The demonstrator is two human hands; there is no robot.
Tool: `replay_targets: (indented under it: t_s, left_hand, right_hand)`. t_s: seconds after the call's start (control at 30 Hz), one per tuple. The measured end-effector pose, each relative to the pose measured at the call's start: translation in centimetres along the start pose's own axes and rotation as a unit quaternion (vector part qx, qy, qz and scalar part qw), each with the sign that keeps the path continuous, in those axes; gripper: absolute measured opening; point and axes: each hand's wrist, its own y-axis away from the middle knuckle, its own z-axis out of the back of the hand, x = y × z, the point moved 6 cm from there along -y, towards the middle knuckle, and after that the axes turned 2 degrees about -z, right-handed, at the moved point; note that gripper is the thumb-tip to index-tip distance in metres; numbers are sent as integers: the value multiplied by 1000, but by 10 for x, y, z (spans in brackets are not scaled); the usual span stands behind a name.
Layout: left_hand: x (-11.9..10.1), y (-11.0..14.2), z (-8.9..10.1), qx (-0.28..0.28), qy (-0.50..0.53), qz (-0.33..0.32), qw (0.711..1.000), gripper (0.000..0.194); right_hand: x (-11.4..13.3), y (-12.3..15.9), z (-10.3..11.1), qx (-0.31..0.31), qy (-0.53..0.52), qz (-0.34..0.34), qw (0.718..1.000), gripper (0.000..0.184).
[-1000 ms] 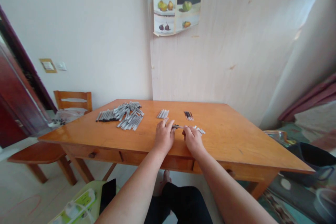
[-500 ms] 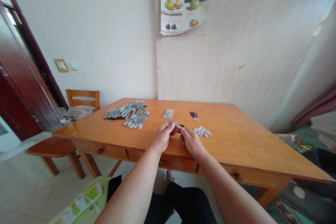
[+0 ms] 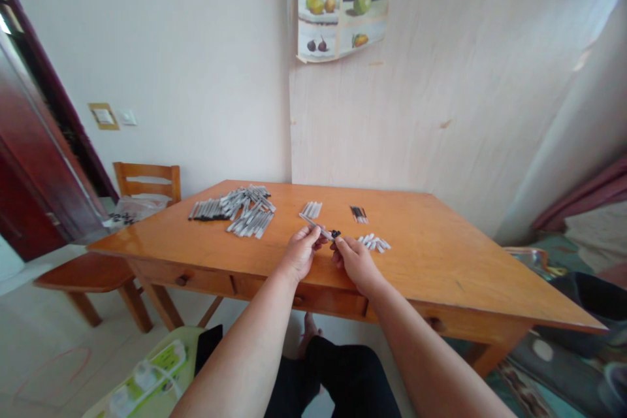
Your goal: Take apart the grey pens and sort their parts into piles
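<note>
You now hold the gray pen barrel (image 3: pixel 308 221) over the table (image 3: pixel 421 241), slanting far-left rather than level as a second ago, left hand (image 3: pixel 301 253) clamped mid-length, right hand (image 3: pixel 356 262) pinching its near end, which suggests work is centred there.

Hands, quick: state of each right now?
Left hand: closed, holding a slim grey pen.
Right hand: closed, fingertips at the pen's nearer end; exactly what they pinch is too small to tell.
</note>
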Motion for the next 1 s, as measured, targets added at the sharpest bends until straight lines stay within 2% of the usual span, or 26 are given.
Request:
replay_targets:
  t_s: [0.43, 0.63, 0.83, 0.9, 1.0]
  left_hand:
    - [3, -3, 4, -31, -29, -9, 999, 36]
    - [0, -1, 4, -51, -55, -27, 997, 35]
    - [-1, 0, 2, -68, -65, -37, 995, 36]
    - [-1, -1, 3, -72, -68, -38, 994, 37]
    - [0, -3, 5, -70, -63, -37, 995, 38]
  right_hand:
    - [-2, 0, -2, -6, 110, 46, 993, 31]
    - [3, 3, 1, -50, 223, 86, 970, 25]
    - [8, 8, -1, -63, 314, 83, 944, 18]
    - [8, 8, -1, -68, 322, 83, 941, 17]
    - [7, 6, -1, -68, 282, 85, 953, 21]
